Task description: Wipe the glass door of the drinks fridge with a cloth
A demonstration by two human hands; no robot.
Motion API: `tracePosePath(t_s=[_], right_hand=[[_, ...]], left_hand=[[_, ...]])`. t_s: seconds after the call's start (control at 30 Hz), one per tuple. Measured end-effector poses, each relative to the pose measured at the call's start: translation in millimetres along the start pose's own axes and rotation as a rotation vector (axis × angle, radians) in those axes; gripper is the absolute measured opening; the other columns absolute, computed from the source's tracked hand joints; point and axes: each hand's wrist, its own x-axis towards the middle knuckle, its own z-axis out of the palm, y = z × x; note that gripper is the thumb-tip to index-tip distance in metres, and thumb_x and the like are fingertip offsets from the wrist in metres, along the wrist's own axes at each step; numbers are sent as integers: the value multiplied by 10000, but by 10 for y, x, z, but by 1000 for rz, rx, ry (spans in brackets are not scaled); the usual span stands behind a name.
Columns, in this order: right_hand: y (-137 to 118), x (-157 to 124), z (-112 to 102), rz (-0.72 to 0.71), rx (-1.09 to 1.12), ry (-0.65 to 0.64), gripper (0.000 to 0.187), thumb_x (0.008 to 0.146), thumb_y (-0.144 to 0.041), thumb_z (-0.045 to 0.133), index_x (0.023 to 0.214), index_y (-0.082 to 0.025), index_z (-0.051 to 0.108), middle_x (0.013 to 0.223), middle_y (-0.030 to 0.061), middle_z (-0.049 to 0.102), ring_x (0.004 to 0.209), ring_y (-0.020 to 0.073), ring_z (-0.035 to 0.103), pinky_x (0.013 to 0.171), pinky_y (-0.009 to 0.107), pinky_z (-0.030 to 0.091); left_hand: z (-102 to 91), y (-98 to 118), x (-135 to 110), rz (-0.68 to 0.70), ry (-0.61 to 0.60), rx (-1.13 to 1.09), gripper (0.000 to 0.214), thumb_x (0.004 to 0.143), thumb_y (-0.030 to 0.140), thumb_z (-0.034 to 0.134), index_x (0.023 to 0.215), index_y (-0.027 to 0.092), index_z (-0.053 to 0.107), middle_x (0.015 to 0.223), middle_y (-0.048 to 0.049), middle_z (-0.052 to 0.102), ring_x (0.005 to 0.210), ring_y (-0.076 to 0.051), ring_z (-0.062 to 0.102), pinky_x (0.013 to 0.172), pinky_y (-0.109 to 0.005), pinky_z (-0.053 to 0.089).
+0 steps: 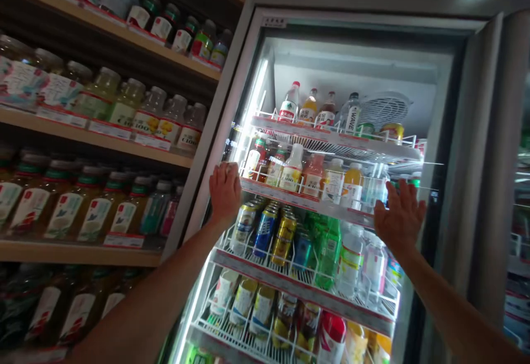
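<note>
My left hand is raised at the left side of a lit drinks fridge, by the left end of its second shelf. Its fingers point up, close together and slightly bent, with nothing visible in them. At that shelf's right end, my right hand is up with its fingers spread and holds nothing. I cannot tell whether either hand touches the shelf or the glass. Between the hands stand several juice bottles, among them a white-capped bottle, a pink bottle and an orange bottle.
Above, a shelf carries several bottles. Lower down are beer cans, green bottles and a shelf of mixed drinks. Wooden shelves with bottled drinks run along the left. A vertical metal post stands at right.
</note>
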Motion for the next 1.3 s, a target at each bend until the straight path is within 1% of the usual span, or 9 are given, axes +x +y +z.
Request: tracePosePath(t_s=[0.07, 0.2, 0.27, 0.47, 0.67, 0.83, 1.03, 1.23, 1.3], right_hand=[[8, -1, 10, -4, -2, 6, 521, 884, -403, 350, 1331, -153, 447, 1416, 163, 403, 1333, 314, 334, 1056, 538, 266], [32, -6, 27, -1, 1, -15, 522, 881, -391, 362, 1354, -178, 417, 1436, 149, 378, 1345, 298, 315, 1060, 527, 263], [37, -7, 27, -3, 3, -24, 520, 882, -375, 361, 1359, -172, 410, 1440, 150, 370, 1350, 297, 304, 1062, 531, 255], [20, 1, 6, 11, -22, -53, 526, 883, -388, 341, 1347, -152, 422, 1439, 156, 368, 1347, 304, 303, 1059, 513, 240], [38, 12, 0, 11, -29, -54, 538, 882, -423, 315, 1310, -133, 465, 1422, 155, 392, 1329, 305, 328, 1047, 513, 246], [28, 19, -15, 13, -8, -52, 547, 879, -418, 308, 1304, -117, 477, 1416, 164, 398, 1335, 312, 324, 1053, 521, 248], [27, 13, -29, 29, 1, -89, 540, 878, -384, 321, 1315, -101, 464, 1422, 181, 382, 1341, 327, 301, 1057, 527, 223], [54, 40, -36, 38, 8, -88, 544, 860, -396, 316, 1323, -147, 456, 1436, 146, 376, 1341, 322, 313, 1058, 542, 245], [26, 42, -58, 49, 24, -77, 560, 854, -407, 323, 1340, -153, 434, 1444, 149, 363, 1345, 335, 304, 1060, 569, 233]], left_hand=[[-5, 73, -56, 15, -5, 4, 433, 909, 246, 327, 1323, 160, 422, 1404, -151, 405, 1347, -278, 293, 1050, -495, 315], [3, 439, -333, 430, -146, -85, 401, 874, 226, 412, 1264, 277, 490, 1373, -21, 472, 1354, -203, 294, 1103, -396, 276], [-8, 465, -395, 548, -188, -110, 402, 872, 217, 417, 1259, 288, 496, 1368, -7, 480, 1358, -199, 289, 1121, -396, 240], [-28, 132, -482, -4, -41, -31, 443, 903, 254, 349, 1332, 180, 428, 1428, -138, 380, 1370, -278, 254, 1077, -493, 280], [-42, 411, -832, 445, -197, -130, 462, 873, 216, 430, 1329, 288, 425, 1383, -33, 462, 1374, -219, 252, 1107, -426, 257], [-47, 312, -666, 99, -71, 4, 422, 895, 233, 391, 1312, 203, 448, 1405, -120, 418, 1371, -256, 254, 1070, -457, 297], [-79, 515, -893, 442, -190, -102, 438, 879, 228, 432, 1315, 272, 443, 1379, -33, 467, 1372, -223, 257, 1102, -424, 261], [-69, 353, -824, 81, -112, -43, 478, 897, 242, 390, 1373, 202, 361, 1444, -123, 358, 1392, -256, 193, 1083, -472, 270], [-72, 423, -928, 172, -132, -49, 488, 888, 244, 407, 1371, 189, 363, 1442, -128, 359, 1396, -266, 172, 1088, -477, 260]])
